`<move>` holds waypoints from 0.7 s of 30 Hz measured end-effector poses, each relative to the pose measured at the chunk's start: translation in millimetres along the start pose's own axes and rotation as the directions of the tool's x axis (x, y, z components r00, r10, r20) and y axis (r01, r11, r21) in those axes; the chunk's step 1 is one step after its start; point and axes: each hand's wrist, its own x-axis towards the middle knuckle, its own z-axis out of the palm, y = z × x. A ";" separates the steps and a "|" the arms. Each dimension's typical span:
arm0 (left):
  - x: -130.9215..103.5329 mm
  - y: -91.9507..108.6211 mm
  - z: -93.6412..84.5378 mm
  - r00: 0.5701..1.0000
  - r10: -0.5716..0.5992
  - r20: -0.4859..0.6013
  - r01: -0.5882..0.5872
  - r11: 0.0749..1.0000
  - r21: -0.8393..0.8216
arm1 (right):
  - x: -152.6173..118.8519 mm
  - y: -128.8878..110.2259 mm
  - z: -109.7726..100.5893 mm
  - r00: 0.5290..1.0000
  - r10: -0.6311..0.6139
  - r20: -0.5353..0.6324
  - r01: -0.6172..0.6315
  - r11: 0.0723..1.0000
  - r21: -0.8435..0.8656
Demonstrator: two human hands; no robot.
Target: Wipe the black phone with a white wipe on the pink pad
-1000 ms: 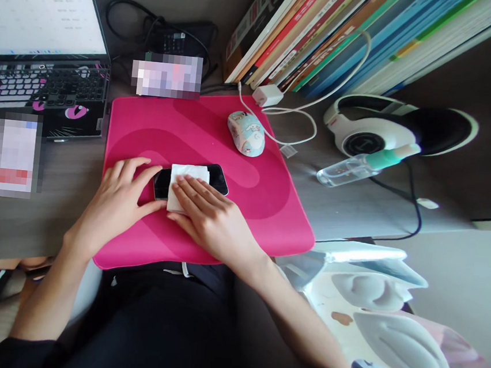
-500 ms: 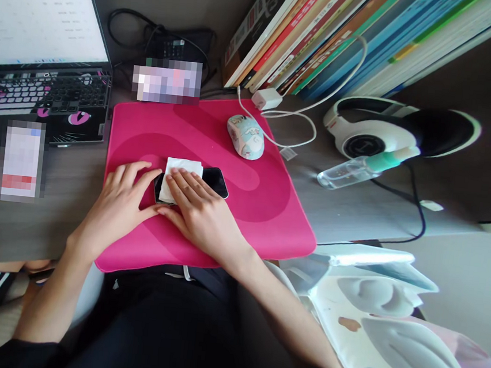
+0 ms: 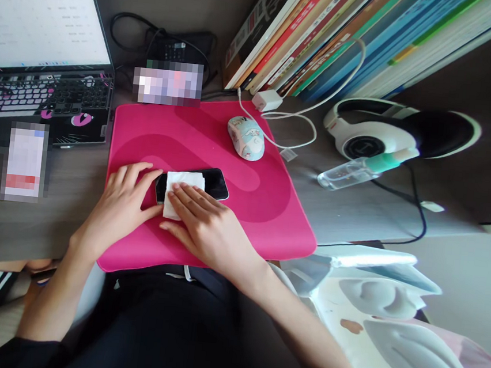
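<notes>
Desk scene viewed from above, arranged by decreasing size. The grey wood-grain desk [image 3: 10, 231] bears a pink desk mat [image 3: 271, 230], the landmark for all positions given here. The open laptop [image 3: 41, 95] stands to the left of the mat, and an upright row of books [image 3: 323, 47] occupies the area behind its far right part. White over-ear headphones [image 3: 369, 135] lie to the right of the mat.

Both hands work over the mat's near-left part. The right hand [image 3: 210, 227] is unclenched, its extended fingers laid flat on a folded tissue. The left hand [image 3: 117, 203] grasps the left end of a black-screened smartphone between thumb and forefinger—the other fingers are loosely bent.

The clear spray bottle [image 3: 346, 175] with a green collar lies to the right of the mat, just in front of the headphones. The smartphone [image 3: 217, 184] rests on the mat, left of its centre, screen up. The folded tissue [image 3: 183, 177] lies across the smartphone—its near edge overhangs onto the mat. The patterned mouse [image 3: 246, 138] sits on the mat's far right part; the white charger [image 3: 267, 100] lies at the mat's far right corner.
</notes>
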 end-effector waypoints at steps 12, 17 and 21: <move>-0.6 -2.3 1.5 1.000 -0.011 -0.015 0.010 0.998 -0.059 | 9.3 -2.0 3.9 0.999 -0.016 0.032 0.014 0.998 0.060; -0.7 -2.9 2.0 1.000 -0.015 -0.026 0.013 0.997 -0.073 | 25.6 0.2 19.3 0.999 -0.039 0.024 0.038 0.998 0.043; -0.6 -1.0 1.4 0.999 -0.041 -0.024 0.039 0.998 -0.057 | 32.8 3.3 23.9 0.998 -0.052 0.046 0.049 0.997 0.056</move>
